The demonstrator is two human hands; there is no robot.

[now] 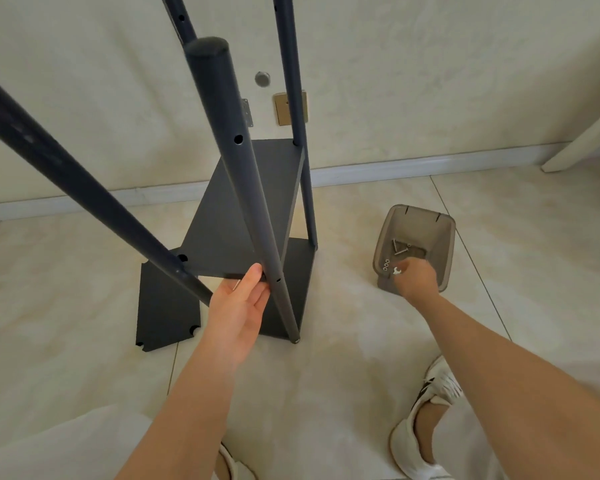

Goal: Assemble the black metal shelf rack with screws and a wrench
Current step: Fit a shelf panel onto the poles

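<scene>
Both my forearms reach down from the bottom of the frame, well apart. My left hand (241, 306), just below centre, grips the front edge of the raised shelf (229, 209) of the black rack (303, 188). The thumb is on top and the fingers underneath, right beside the front pole (245, 188). A thin silvery piece lies across the palm, too small for me to name.

My right hand (417, 279), at centre right, dips into a smoky grey plastic bin (442, 237) on the floor (361, 341). Its fingers curl down among the hardware, and I cannot tell whether it has hold of anything. Screws (397, 249) and small washers (386, 264) lie in the bottom of the bin.

The rack stands upright on the tiled floor in the middle of the frame, four dark poles rising toward me. A lower shelf (295, 282) sits near the floor beneath the raised one. A loose panel (163, 306) with notched corners lies flat on the floor to the lower left of the rack. My white shoe (426, 420) shows at lower right.
</scene>
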